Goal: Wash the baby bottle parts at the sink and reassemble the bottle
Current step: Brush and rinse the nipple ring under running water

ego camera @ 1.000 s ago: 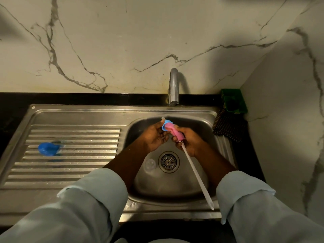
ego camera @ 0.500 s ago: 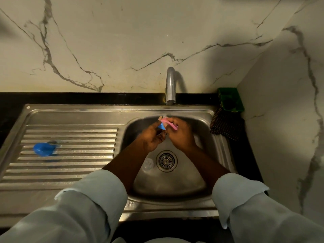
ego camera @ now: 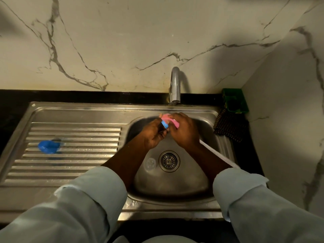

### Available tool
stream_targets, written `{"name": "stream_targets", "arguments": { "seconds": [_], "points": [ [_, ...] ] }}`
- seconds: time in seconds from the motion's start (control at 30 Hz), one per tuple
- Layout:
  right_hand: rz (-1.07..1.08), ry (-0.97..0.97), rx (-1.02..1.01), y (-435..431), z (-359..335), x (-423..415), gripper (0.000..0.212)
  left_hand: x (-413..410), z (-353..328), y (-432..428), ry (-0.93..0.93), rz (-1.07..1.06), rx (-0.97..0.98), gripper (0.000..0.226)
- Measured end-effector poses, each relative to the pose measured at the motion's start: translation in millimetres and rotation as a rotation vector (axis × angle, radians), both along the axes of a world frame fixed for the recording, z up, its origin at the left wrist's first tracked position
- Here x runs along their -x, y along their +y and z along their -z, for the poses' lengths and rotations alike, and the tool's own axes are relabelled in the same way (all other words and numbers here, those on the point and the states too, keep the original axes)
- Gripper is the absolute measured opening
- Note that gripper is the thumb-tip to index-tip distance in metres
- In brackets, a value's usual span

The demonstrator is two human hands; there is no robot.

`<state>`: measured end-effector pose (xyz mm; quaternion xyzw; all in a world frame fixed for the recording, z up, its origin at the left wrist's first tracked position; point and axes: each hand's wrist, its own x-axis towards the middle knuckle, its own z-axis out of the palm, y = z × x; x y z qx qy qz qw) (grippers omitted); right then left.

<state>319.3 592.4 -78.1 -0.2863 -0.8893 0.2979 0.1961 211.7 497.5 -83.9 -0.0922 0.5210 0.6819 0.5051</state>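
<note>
1. Hands meet over the sink basin, just below the tap.
2. Left hand curls its fingers round a small blue bottle ring.
3. Right hand grips a pink bottle brush; its white handle runs back past the wrist.
4. Left of the basin, a blue cap lies on the drainboard.
5. Beside the drain rests a clear teat.

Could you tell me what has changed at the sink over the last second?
Both hands moved up under the tap; the right hand swung the brush, its handle now trailing right. The left hand still holds the blue ring. The blue cap on the drainboard and the clear part by the drain stayed.
</note>
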Motion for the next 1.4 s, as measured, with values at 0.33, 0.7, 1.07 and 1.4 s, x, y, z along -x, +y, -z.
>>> {"name": "stream_targets", "arguments": {
  "seconds": [0.33,0.7,1.07,1.4],
  "points": [
    [0.16,-0.197,0.053,9.5,2.8,3.3,0.033,0.6,4.5,-4.0,0.53,0.219,0.056,0.028],
    [0.191,-0.311,0.635,27.5,-8.9,2.9,0.031,-7.2,4.7,-6.6,0.19,0.145,0.022,0.021],
    [0.122,-0.004,0.544,-20.3,3.1,10.6,0.015,-16.6,8.2,-1.7,-0.049,-0.266,0.095,0.023],
    [-0.112,-0.186,0.306,-19.9,15.5,0.5,0.011,-13.3,-3.5,-6.5,-0.18,-0.377,0.124,0.042]
  ]
}}
